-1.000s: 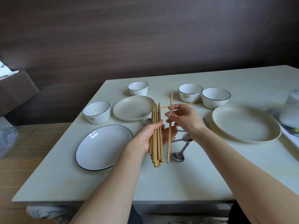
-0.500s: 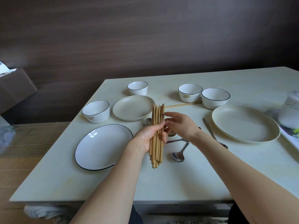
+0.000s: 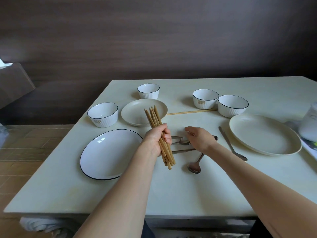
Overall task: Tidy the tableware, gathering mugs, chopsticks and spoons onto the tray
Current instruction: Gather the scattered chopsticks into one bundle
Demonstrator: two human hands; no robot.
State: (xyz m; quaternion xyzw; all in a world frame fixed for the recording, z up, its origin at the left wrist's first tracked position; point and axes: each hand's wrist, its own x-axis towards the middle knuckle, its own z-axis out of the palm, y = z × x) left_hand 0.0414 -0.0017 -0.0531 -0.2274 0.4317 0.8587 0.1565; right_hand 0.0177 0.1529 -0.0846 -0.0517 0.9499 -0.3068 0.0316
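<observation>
Chopsticks [image 3: 155,123]: bundle held in left hand [image 3: 157,140], fist closed round mid-length, tips fanned up and away over the small beige plate, butt ends hanging low over the desk [image 3: 171,194]; held clear of the surface, prob. so more can be added before transfer. Approx. 7 sticks in bundle, exact count unclear where they overlap. Largest first: desk, pale top, carries all items. Oval plates x2: white, black-rimmed [image 3: 109,153] at front left; beige oval plate [image 3: 265,134] at right. Small beige plate [image 3: 137,112] x1, behind the bundle. Ribbed white bowls x4: left bowl [image 3: 103,114], far bowl [image 3: 148,91], and a pair at right touching or nearly so, bowl with gold mark [image 3: 205,98] and plain bowl [image 3: 233,105]. No mugs identified. Tray not confirmed; white edge at far right may be it, w/ a pale container [image 3: 308,124] on it, blurred. Right hand [image 3: 199,138]: fingers relaxed, holding nothing, hovering over the spoon cluster. Spoons: long spoon [image 3: 231,145] lying apart beside beige oval plate; front spoon [image 3: 194,166] bowl toward the viewer; about three more partly hidden under right hand, so total approx. 5, unverified. Stray chopstick [image 3: 190,112] x1 lies flat between small beige plate and marked bowl, not yet collected. Judgement: gathering stage, nothing on tray yet; stray stick or spoons likely next.
</observation>
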